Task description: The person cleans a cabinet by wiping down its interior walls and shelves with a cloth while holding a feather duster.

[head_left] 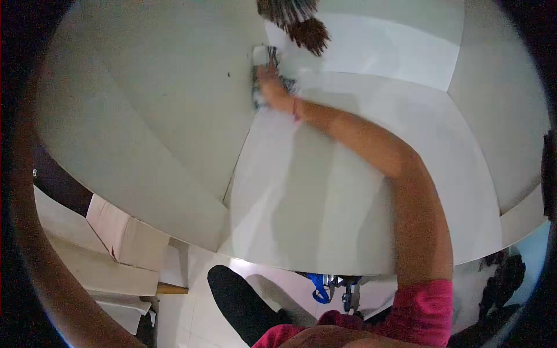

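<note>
My right arm reaches far into a white panelled compartment [325,191]. At the back, by the seam between the left wall and the white base panel, my right hand [271,87] is closed on a patterned cloth [257,95] in white and dark tones. Motion blurs the hand and the cloth, and the cloth presses against the panel surface. Just beyond the hand hangs a brown, bristly brush head [310,36], cut off by the top edge. Along the left edge runs my left arm, with its hand outside the picture.
A side panel [499,116] closes the compartment on the right. A pale box [125,232] stands outside, lower left. Below the curved front edge are a dark-clad leg [243,301], a blue strap [320,288] with metal parts, and light floor tiles [200,290].
</note>
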Tool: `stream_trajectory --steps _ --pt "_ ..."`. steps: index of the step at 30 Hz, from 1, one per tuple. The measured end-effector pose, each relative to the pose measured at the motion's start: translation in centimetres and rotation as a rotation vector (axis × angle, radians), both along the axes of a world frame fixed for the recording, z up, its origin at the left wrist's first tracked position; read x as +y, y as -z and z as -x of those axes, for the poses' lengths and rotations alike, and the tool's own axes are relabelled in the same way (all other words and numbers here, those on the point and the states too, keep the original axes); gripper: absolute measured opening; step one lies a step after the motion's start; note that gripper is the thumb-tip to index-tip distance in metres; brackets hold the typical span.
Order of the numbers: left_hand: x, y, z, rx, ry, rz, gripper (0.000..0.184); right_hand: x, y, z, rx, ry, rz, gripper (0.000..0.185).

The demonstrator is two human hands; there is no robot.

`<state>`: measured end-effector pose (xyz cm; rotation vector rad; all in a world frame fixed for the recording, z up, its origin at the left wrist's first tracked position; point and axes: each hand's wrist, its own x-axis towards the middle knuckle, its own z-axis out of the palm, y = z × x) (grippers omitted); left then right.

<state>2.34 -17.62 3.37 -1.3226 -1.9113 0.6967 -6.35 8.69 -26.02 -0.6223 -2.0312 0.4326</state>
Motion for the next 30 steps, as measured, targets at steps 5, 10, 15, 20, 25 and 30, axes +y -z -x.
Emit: stream_trajectory --steps 5,10,15,20,25,30 --pt "-1.3 0.7 -0.9 0.031 -0.003 0.016 0.033 9.1 0.5 -1.4 -0.219 0.061 -0.415 0.044" --pt "-1.5 0.7 -1.4 0.014 0.031 0.009 0.033 -3.1 -1.0 0.1 -0.248 0.315 0.011 0.047" --pt "-0.8 0.0 -2.0 0.007 0.049 0.005 0.033 -11.8 -2.9 -1.5 -0.213 0.299 0.04 0.03" --pt "-0.2 -0.6 -1.9 0.015 0.045 0.0 0.033 -10.9 -1.7 -0.2 -0.019 0.377 -0.073 0.025" --pt "-0.2 -0.8 -1.5 0.007 0.04 -0.003 0.033 -11.3 -2.3 -0.8 -0.12 0.334 -0.024 0.024" --pt "-1.3 -0.1 -1.6 0.0 0.042 -0.009 0.033 -6.6 0.7 2.3 0.056 0.455 -0.109 0.029"
